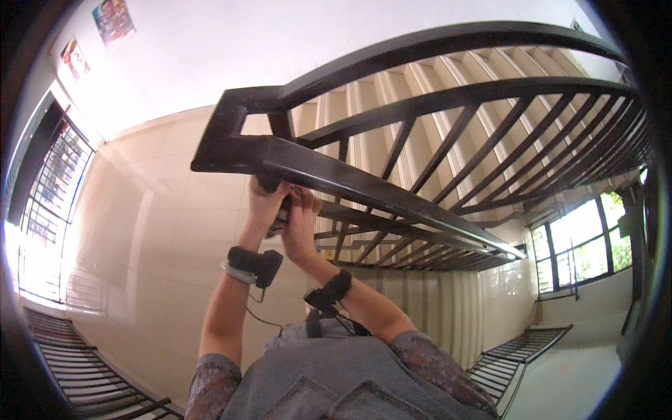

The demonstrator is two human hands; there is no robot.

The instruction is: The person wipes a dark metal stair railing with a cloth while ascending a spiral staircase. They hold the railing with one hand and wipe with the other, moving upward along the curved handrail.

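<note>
A dark stair handrail turns a corner at the head of the railing, above a row of dark balusters. Just below that corner are both my hands, close together. My left hand is curled at a dark part under the rail, and my right hand is beside it with bent fingers. Between them hangs a dark, crumpled thing, possibly a cloth; which hand grips it is hard to tell. Black straps with small devices circle both wrists, and a pale ring is on the left one.
Beige stairs rise beyond the railing, and further steps lie at the right below it. Pale floor tiles spread to the left. Barred windows stand at the far left, another window at the right. A thin cable hangs by my left wrist.
</note>
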